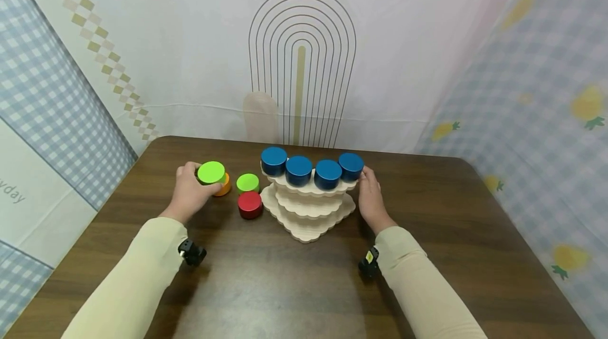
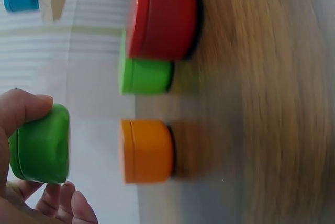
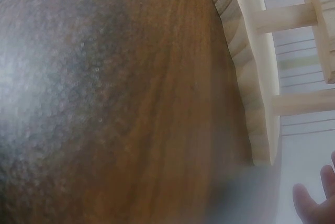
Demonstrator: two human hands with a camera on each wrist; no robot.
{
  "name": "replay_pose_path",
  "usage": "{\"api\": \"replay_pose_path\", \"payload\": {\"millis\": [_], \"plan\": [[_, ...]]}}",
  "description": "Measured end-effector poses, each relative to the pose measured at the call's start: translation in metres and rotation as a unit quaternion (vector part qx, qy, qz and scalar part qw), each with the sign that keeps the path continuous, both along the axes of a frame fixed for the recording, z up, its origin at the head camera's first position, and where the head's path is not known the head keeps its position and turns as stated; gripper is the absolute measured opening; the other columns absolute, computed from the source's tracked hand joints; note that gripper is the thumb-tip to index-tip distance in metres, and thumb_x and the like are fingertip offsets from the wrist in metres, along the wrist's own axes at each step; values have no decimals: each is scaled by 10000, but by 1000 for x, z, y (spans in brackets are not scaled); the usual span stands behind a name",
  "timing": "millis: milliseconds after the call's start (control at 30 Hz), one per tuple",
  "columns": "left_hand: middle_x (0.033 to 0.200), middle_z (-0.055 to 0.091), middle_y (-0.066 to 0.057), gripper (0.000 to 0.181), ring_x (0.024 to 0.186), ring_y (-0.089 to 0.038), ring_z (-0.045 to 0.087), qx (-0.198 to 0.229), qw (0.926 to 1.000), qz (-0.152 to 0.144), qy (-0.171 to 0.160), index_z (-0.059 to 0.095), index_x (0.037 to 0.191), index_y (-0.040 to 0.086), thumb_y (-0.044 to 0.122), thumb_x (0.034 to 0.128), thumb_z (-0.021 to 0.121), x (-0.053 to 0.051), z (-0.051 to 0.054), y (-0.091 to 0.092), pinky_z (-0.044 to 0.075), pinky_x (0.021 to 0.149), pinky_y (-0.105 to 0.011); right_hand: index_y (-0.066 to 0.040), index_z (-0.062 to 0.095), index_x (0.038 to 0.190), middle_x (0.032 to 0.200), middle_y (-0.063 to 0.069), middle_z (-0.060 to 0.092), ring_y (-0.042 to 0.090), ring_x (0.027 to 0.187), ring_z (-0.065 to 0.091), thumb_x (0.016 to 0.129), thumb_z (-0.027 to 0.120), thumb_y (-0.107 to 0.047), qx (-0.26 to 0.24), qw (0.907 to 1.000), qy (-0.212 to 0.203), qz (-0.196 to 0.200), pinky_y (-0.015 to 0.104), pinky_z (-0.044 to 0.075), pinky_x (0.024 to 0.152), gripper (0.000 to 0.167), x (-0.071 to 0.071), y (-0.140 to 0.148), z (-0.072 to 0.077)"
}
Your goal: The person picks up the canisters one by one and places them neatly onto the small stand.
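The left hand [image 1: 190,194] pinches a lime green round tin [image 1: 211,172] between thumb and fingers; in the left wrist view this tin [image 2: 44,143] is held up off the table. Four blue tins [image 1: 298,170] stand in a row on the top tier of a tiered wooden stand [image 1: 304,227] with scalloped edges. At the stand's right side, the right hand [image 1: 372,199] has its fingers at the top tier, beside the rightmost blue tin [image 1: 351,166]; whether it grips the tier is hard to tell. The right wrist view shows a few of its fingertips [image 3: 319,198] near the stand [image 3: 251,77].
On the brown table [image 1: 285,286], left of the stand, are a red tin [image 1: 249,205], a second green tin [image 1: 248,183] just behind it, and an orange tin [image 1: 224,186] partly behind the left hand. A patterned cloth [image 1: 199,64] hangs behind the table.
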State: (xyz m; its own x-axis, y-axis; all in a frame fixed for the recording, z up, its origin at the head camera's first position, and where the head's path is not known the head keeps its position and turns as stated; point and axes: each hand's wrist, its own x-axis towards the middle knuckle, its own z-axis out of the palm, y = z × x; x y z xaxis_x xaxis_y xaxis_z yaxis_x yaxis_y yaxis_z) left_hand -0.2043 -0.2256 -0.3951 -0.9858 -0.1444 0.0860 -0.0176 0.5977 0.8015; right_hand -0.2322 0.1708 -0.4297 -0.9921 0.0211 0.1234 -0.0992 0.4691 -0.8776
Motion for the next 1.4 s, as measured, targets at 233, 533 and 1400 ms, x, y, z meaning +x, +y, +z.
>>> {"api": "replay_pose_path", "payload": {"millis": [233, 533, 1400], "plan": [[1225, 347, -272, 627, 1122, -386, 403, -33, 9995, -283, -104, 382, 1237, -107, 171, 804, 740, 5, 3, 21, 389, 958, -508, -125, 358, 1432, 1511, 96, 330, 326, 1361, 234, 1049, 193, -359, -53, 10000, 46, -24, 589, 190, 1092, 478, -1, 0, -2], [1233, 357, -234, 590, 1128, -371, 407, -96, 9972, -571, -471, 389, 1236, -71, 157, 806, 725, 10, 0, 42, 421, 968, -507, -126, 356, 1436, 1506, 97, 334, 323, 1351, 244, 1050, 198, -351, -123, 9999, 99, 31, 584, 194, 1089, 474, -1, 0, -2], [1192, 401, -223, 618, 1037, -333, 447, -343, 9938, -1007, -332, 439, 1214, -59, 144, 735, 771, 14, -7, 97, 418, 913, -454, -107, 352, 1438, 1505, 118, 337, 327, 1354, 267, 1048, 198, -321, -106, 9999, 98, 10, 571, 196, 1099, 471, -1, 0, -1]]}}
